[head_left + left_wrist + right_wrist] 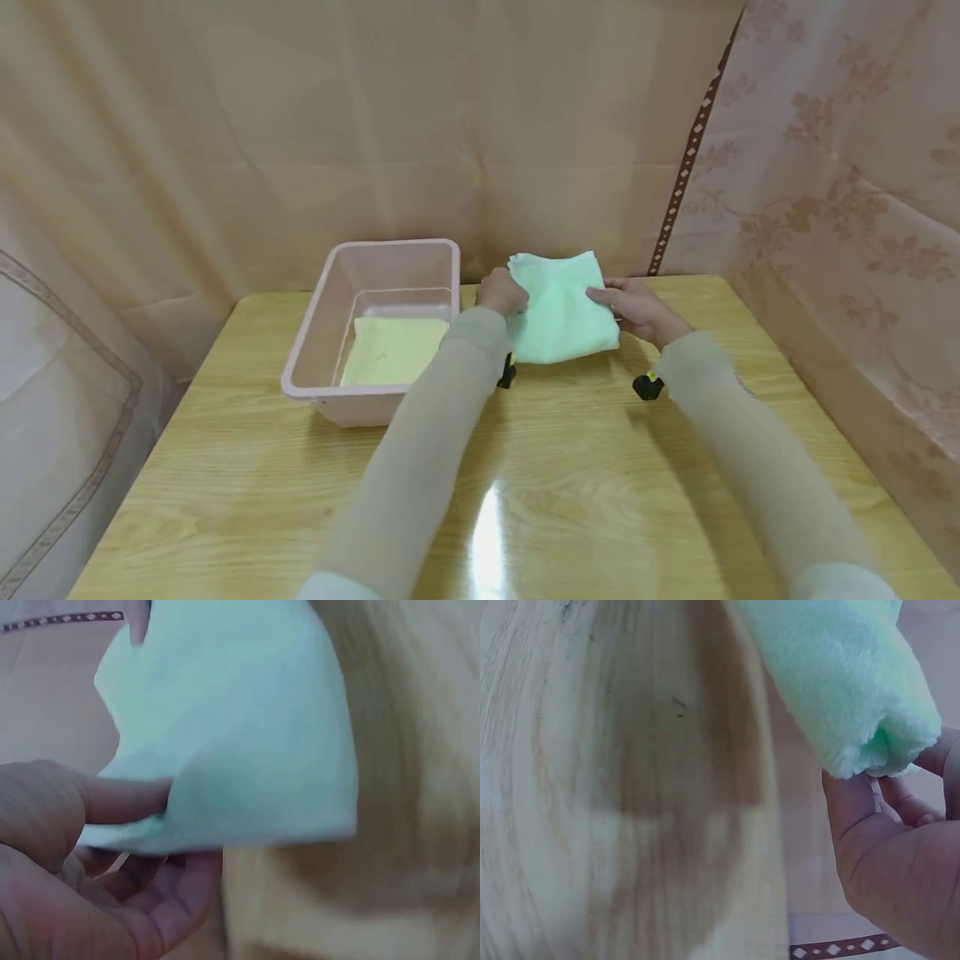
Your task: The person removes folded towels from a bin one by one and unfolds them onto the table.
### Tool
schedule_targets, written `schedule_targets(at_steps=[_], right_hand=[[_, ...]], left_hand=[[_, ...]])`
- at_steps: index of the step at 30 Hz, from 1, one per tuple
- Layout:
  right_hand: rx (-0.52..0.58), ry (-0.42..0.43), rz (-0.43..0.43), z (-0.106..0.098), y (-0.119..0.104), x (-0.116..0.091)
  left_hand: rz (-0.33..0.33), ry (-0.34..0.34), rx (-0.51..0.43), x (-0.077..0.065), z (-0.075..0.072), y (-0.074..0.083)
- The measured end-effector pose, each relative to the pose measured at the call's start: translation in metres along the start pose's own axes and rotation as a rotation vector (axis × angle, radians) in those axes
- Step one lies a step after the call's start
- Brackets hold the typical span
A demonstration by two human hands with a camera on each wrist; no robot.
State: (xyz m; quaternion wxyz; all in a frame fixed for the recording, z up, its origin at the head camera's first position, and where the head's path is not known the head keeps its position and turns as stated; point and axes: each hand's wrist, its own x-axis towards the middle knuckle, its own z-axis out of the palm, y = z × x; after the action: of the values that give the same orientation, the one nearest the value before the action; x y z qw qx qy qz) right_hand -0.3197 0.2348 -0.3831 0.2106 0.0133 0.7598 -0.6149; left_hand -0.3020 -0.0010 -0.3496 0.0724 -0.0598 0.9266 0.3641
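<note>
A folded mint-green towel [562, 308] is held up over the back of the table between both hands. My left hand [504, 293] grips its left edge; in the left wrist view the thumb of the left hand [105, 847] lies on top of the towel [255, 750] with the fingers beneath. My right hand [637, 308] pinches the right edge. Seen from the right wrist, the fluffy rolled fold of the towel [855, 682] sits between the thumb and fingers of the right hand [900, 855].
Left of the hands stands a pink plastic basin [300, 354] with a folded pale-yellow cloth [393, 350] lying flat in it. The wooden table [570, 483] backs onto a beige curtain [375, 125]. A floral curtain [862, 208] hangs along the right side.
</note>
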Motion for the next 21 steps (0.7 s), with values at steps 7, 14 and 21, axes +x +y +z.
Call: schedule_targets(at_steps=[7, 14, 21], right_hand=[[-0.033, 0.028, 0.036, 0.000, 0.024, 0.024], [-0.025, 0.049, 0.048, -0.006, 0.032, 0.027], [-0.017, 0.073, 0.078, -0.022, 0.043, 0.024]], left_hand=[[-0.108, 0.057, -0.048, 0.002, 0.020, 0.000], [-0.095, 0.003, -0.028, 0.014, 0.039, -0.003], [-0.127, -0.091, -0.246, 0.018, 0.056, -0.008]])
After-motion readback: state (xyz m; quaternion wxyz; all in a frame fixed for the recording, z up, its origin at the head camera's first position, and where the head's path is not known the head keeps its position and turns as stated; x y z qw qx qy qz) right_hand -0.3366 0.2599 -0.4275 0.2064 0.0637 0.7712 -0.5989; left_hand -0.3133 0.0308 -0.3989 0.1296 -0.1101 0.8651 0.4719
